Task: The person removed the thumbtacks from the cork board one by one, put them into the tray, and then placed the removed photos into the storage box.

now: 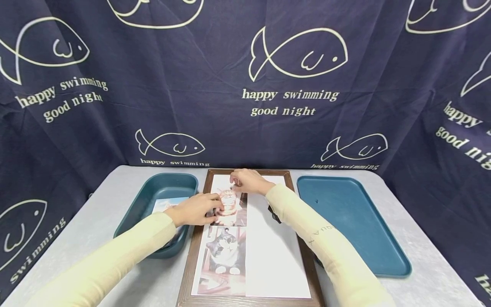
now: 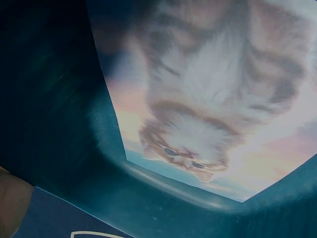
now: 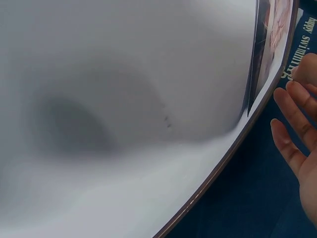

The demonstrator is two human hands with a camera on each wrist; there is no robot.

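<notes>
Head: the left hand (image 1: 197,209) and right hand (image 1: 251,181) partly cover a cat photo (image 1: 229,199) on the whiteboard (image 1: 276,256); whether either pinches it, I cannot tell. Left wrist: another photo (image 2: 198,109), cropped, inside a tub (image 2: 163,192). Right wrist: fingers (image 3: 297,115) cut off.

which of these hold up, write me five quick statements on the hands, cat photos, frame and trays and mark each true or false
1. The left hand and right hand are both at the upper cat photo. True.
2. The grey-and-white cat photo lies in the flat tray. False: it lies within the frame, below the upper cat photo.
3. The deep tray holds a picture of a cat. True.
4. The flat tray is left of the frame. False: it is on the right.
5. The frame is white. False: it is brown.
</notes>
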